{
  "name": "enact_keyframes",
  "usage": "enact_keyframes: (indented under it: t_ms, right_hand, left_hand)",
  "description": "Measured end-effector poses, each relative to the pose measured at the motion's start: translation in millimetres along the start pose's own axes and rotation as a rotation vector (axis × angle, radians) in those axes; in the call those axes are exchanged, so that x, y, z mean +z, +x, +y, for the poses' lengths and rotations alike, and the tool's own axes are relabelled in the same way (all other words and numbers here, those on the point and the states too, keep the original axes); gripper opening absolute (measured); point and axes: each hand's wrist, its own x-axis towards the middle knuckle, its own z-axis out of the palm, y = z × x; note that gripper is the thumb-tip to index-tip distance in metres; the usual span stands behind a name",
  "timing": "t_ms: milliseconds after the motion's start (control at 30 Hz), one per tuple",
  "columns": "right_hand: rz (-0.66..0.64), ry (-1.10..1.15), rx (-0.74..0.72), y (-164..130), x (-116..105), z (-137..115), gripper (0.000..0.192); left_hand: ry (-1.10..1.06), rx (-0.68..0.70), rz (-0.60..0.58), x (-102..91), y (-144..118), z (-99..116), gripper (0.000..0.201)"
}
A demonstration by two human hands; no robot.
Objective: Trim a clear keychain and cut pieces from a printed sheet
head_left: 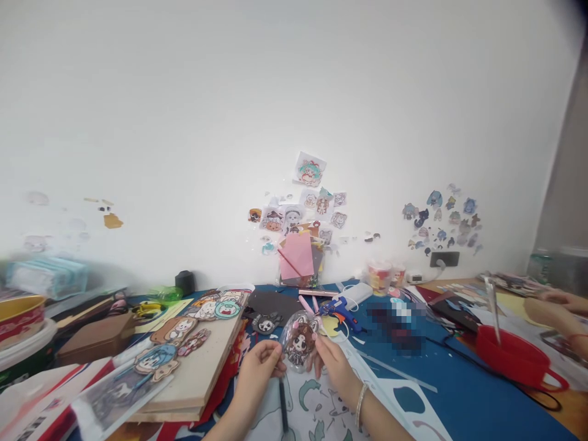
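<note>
Character cutout [301, 344] pinched between left hand [258, 366] and right hand [334, 364]

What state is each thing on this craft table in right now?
Character cutout: held upright by both hands.
Left hand: gripping the cutout's left edge.
Right hand: gripping its right edge.
Glue gun: lying on the table.
Wooden board: flat, covered with cutouts.
</note>
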Motion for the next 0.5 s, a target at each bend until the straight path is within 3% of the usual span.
enact_keyframes:
  t_ms: [333, 500]
  right_hand:
    - [0.020, -0.139, -0.038, 3.6, -3.7, 6.7, 0.050]
    - [-0.079, -0.061, -0.024, 1.3, -2.9, 1.8, 0.047]
  left_hand:
    - [0.017, -0.053, -0.042, -1.4, 1.9, -1.5, 0.042]
    - [0.001, -0.067, -0.128, 0.2, 5.3, -7.1, 0.050]
